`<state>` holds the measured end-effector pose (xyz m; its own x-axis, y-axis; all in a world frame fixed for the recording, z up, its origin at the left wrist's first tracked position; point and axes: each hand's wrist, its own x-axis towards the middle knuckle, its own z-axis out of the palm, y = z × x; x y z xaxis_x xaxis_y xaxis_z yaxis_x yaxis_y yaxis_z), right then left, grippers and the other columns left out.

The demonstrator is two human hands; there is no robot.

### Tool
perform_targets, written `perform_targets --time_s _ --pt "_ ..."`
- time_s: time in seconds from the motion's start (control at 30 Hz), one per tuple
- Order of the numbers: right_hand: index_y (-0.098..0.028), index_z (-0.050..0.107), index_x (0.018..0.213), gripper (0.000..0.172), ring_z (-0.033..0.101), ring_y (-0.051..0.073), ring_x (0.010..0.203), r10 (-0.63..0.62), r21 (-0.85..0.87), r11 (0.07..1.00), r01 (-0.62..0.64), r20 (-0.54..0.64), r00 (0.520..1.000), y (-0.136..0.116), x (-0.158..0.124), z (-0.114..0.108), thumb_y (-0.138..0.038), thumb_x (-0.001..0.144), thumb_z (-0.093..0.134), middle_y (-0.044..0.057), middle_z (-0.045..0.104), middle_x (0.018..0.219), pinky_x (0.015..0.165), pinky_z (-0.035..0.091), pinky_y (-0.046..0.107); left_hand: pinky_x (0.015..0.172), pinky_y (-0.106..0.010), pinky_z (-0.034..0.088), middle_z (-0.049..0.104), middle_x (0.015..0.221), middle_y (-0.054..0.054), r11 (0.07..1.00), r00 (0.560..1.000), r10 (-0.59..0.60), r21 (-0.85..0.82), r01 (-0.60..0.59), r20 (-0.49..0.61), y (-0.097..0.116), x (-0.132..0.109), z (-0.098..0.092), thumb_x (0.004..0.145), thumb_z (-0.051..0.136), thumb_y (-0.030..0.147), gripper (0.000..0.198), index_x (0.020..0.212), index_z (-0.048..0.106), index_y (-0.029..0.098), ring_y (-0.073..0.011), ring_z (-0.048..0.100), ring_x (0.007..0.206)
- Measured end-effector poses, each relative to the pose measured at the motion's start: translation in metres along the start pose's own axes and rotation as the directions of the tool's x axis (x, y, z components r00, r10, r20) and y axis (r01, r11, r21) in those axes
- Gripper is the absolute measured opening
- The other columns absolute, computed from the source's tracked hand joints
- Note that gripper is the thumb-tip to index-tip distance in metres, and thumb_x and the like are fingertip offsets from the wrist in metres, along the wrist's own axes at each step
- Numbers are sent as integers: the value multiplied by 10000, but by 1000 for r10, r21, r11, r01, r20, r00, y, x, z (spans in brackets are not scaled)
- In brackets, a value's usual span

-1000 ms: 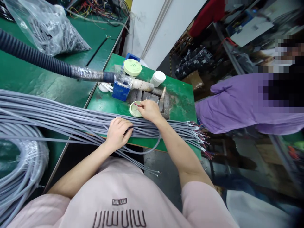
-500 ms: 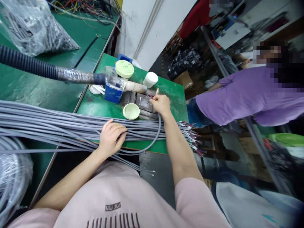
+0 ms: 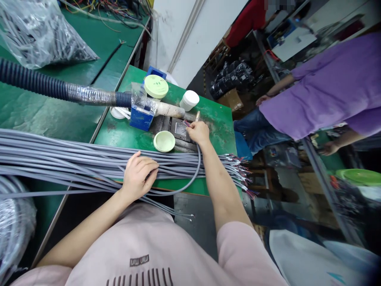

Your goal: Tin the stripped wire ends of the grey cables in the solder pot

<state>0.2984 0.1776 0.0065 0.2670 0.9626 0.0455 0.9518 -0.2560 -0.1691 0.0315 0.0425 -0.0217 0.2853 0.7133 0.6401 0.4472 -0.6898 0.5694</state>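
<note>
My right hand is closed round the end of a grey cable, with thin coloured wires sticking out past the fingertips. Those wires are over a dark metal block, beside its shiny silvery square, which looks like a solder pot. From the hand the cable bends down in a loop toward my body. My left hand lies on a thick bundle of grey cables, fingers loosely curved and thumb apart. Stripped, coloured wire ends fan out at the bundle's right end.
A ribbed hose ends in a pale nozzle above the block. Around it stand an open round tin, a green-lidded tub, a white jar and a blue box. A person in purple stands at right.
My right hand has shifted slightly down and left with the cable end still in it. My left hand stays on the bundle. The person in purple has moved and turned.
</note>
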Motion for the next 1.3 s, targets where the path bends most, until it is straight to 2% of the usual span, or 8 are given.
perform_targets --time_s 0.23,0.37,0.47,0.6,0.83,1.0,1.17,1.3 --pt "-183 728 764 184 626 227 788 -3 19 1000 3 -2 1000 1 1 0 -272 745 568 80 700 791 707 432 303 1051 -478 370 732 909 -17 1000 1000 3 8 -3 -4 0 1 1 806 603 157 176 957 646 237 -188 644 911" --pt "-163 643 597 187 544 164 635 -34 217 975 46 -60 998 6 -14 -17 -298 712 585 20 587 589 617 379 264 1052 -475 368 730 916 -20 1000 1000 -9 17 9 6 0 0 0 815 595 173 156 944 656 236 -188 644 911" --pt "-166 559 526 234 435 117 532 -77 462 880 107 -84 993 10 -43 -32 -333 689 583 -24 469 502 546 325 246 1027 -459 376 720 904 -18 1000 1000 -16 18 16 -1 1 2 -1 830 596 185 142 940 667 239 -181 630 888" --pt "-173 531 527 260 362 96 489 -89 678 723 133 -99 991 7 -95 -43 -366 689 593 -43 414 483 502 283 243 762 -356 408 639 719 -16 996 998 -18 83 23 -56 15 13 4 863 594 225 124 925 700 244 -161 545 717" --pt "-173 581 601 215 401 99 517 -29 804 579 137 -148 989 -6 -171 -43 -336 739 608 -38 483 534 510 324 234 671 -356 294 580 691 -43 928 970 235 282 -242 59 50 45 30 870 597 288 187 998 698 197 -202 477 704" --pt "-172 598 621 194 456 100 543 48 864 487 125 -170 984 2 -193 -45 -322 743 615 -33 542 572 532 364 223 649 -347 262 552 650 -25 885 928 366 282 -370 69 62 50 44 862 612 284 133 932 701 212 -189 453 652" --pt "-164 594 626 203 459 88 545 41 908 393 144 -174 984 11 -205 -48 -321 746 639 -45 526 560 542 375 214 656 -346 270 553 623 -15 867 907 417 274 -417 58 74 49 40 855 623 251 96 877 708 215 -178 439 626" --pt "-157 632 842 208 510 91 529 -56 971 203 127 -118 991 13 -219 -44 -355 782 622 -35 566 604 515 414 210 674 -352 290 550 625 -20 891 929 369 280 -358 11 77 53 33 840 633 257 108 854 729 211 -179 450 640"
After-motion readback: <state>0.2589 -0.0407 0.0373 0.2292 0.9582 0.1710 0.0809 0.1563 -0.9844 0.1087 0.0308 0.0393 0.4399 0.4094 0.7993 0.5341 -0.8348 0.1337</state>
